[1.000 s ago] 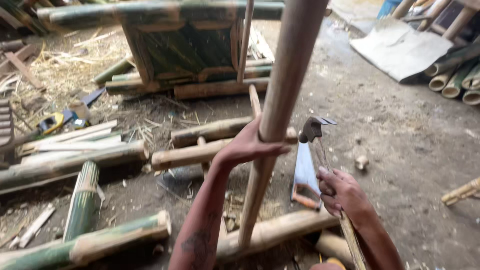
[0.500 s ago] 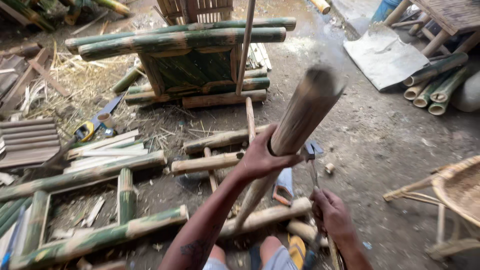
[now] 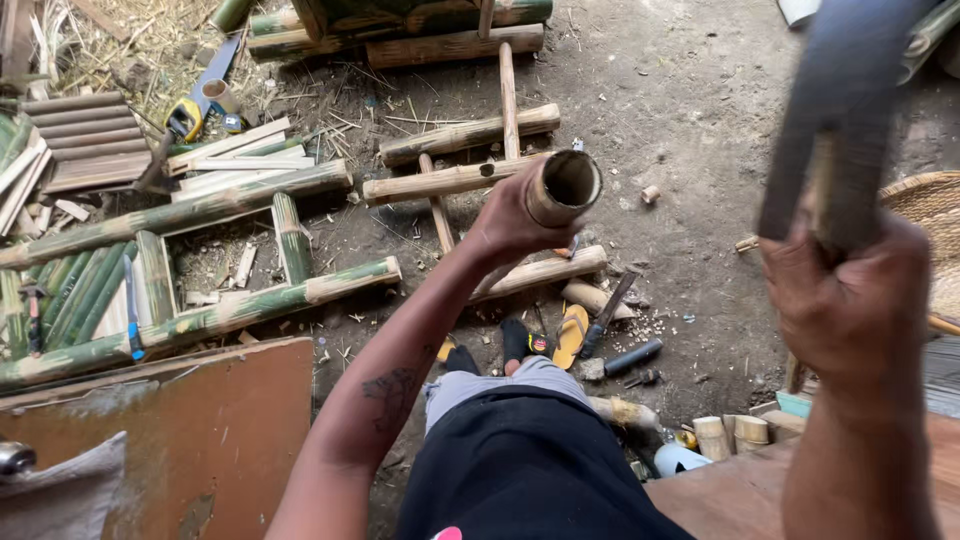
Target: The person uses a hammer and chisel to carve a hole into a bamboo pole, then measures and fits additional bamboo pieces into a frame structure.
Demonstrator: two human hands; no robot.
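My left hand (image 3: 512, 222) grips a bamboo pole (image 3: 562, 188) just below its top, and the pole stands upright with its hollow cut end facing me. My right hand (image 3: 850, 300) is raised close to the camera at the right, closed around the handle of a dark broad-bladed chopping knife (image 3: 845, 110), whose blurred blade rises toward the top right corner. The blade is above and to the right of the pole's open end, apart from it. My legs and a yellow sandal (image 3: 572, 336) are below the pole.
A green bamboo frame (image 3: 200, 310) lies on the dirt floor at left, with a brown board (image 3: 200, 430) in front of it. Loose bamboo poles (image 3: 465, 135), a hand saw (image 3: 190, 115), short cut bamboo pieces (image 3: 725, 435) and a woven basket (image 3: 935, 215) surround me.
The view has tipped down so the pole's hollow end now faces me. My right hand rose from low beside the pole to high at the right with the knife.
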